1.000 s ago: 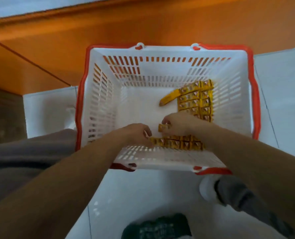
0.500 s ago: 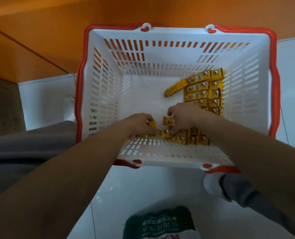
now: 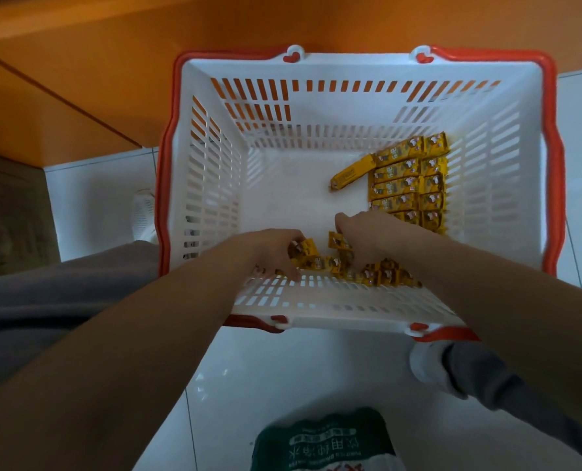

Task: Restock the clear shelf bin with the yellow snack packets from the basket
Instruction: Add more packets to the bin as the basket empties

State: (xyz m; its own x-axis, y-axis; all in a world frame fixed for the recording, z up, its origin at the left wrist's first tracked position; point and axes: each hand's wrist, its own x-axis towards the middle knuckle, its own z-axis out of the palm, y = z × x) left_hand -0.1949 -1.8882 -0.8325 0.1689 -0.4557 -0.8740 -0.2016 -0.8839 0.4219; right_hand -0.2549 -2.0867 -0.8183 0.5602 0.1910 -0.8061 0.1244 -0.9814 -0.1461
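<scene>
Progress: early, by my reading. The clear shelf bin is not in view, so nothing can be said of what has gone into it. The basket (image 3: 316, 68) sits on the floor with a good supply of yellow snack packets (image 3: 407, 180) inside. There is a neat block against its right wall, one loose packet (image 3: 352, 172) lying askew beside that block, and a row (image 3: 381, 276) along the near wall. All of this has yet to be carried over.

Hands: both are down inside the basket at the near row. The left hand (image 3: 269, 251) has its fingers curled round a small clutch of packets (number unclear, the view is blurred there). The right hand (image 3: 367, 232) pinches a single packet (image 3: 338, 240) between thumb and fingers, standing a little above the row — its other fingers reach down onto the packets beneath
</scene>
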